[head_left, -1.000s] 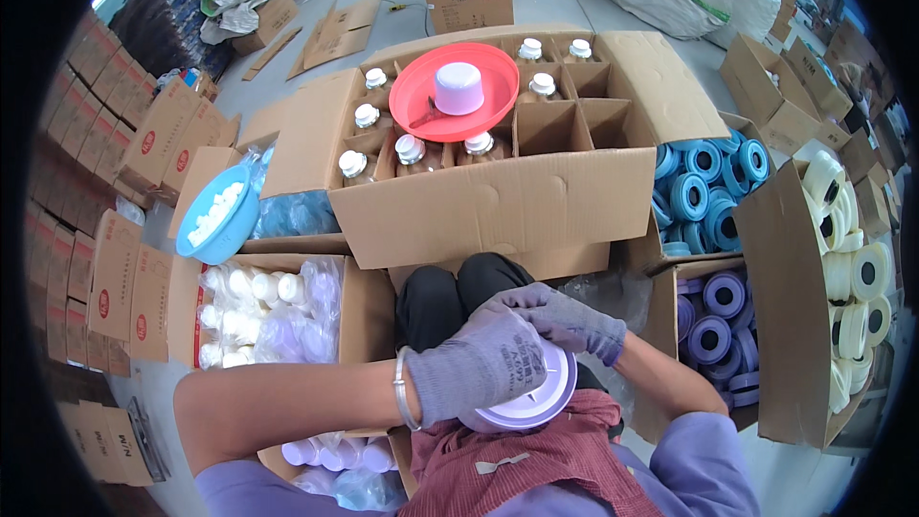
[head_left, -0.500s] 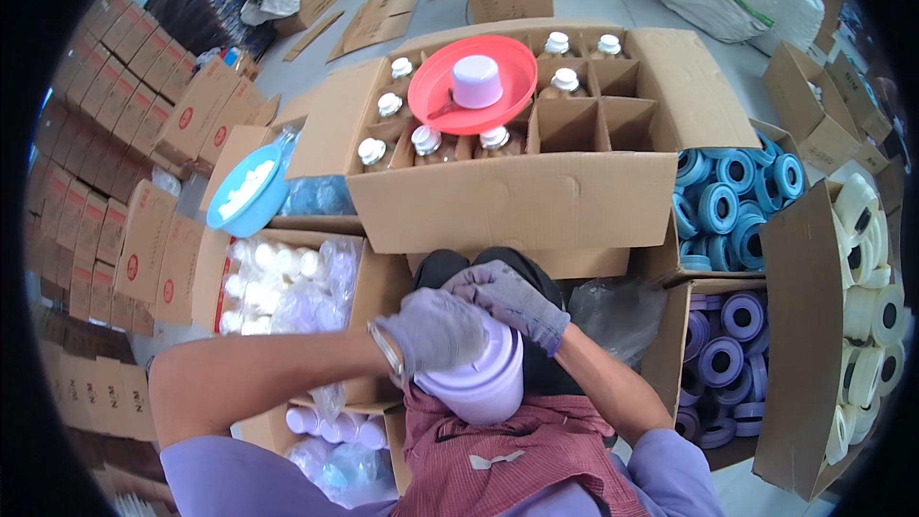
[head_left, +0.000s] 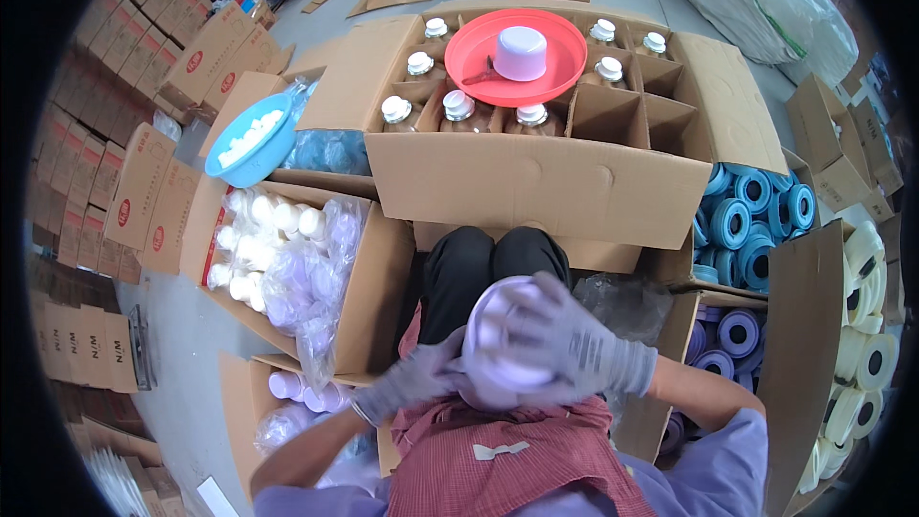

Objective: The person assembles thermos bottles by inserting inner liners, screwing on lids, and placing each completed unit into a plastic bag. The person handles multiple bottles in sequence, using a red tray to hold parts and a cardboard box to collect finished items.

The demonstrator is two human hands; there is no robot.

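A light purple plastic jar (head_left: 493, 330) is in my lap, its round end facing up. My left hand (head_left: 421, 378), in a grey-purple knit glove, is closed around the jar's near left side. My right hand (head_left: 574, 340), gloved alike, lies across the jar's right side and top, its fingers smeared by motion. Beyond my knees, a red plastic basin (head_left: 464, 48) rests on a carton (head_left: 536, 177) of clear bottles with white caps. A light purple cup-shaped piece (head_left: 520, 55) and a small dark object lie in the basin.
To the left are a blue basin (head_left: 278, 144) of white pieces, a carton (head_left: 378, 297) of bagged white and purple parts, and purple parts (head_left: 287, 385) below. Rightward, cartons hold blue rings (head_left: 732, 222), purple rings (head_left: 738, 333) and cream rings (head_left: 875, 361). Stacked cartons (head_left: 91, 172) line the left.
My left hand has dropped from the jar's top to its near left side. My right hand has swung across its right and top. The jar has tilted, and the view has shifted.
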